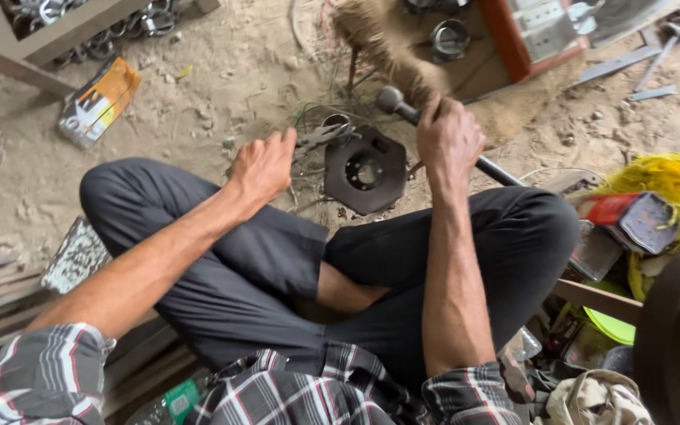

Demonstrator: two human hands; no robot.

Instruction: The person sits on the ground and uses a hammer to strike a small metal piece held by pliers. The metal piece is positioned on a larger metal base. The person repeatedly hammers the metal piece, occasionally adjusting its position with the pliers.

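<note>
A long dark metal rod with a rounded knob end (393, 101) sits clenched in the right hand (448, 142), its knob jutting just beyond the knuckles. Just below and left of those fingers lies a dark octagonal metal plate with a round centre hole (366, 169) on the sandy ground (222, 79). The left hand (263, 167) hovers loosely curled, grasping nothing, its fingertips near grey metal pliers (320, 135).
</note>
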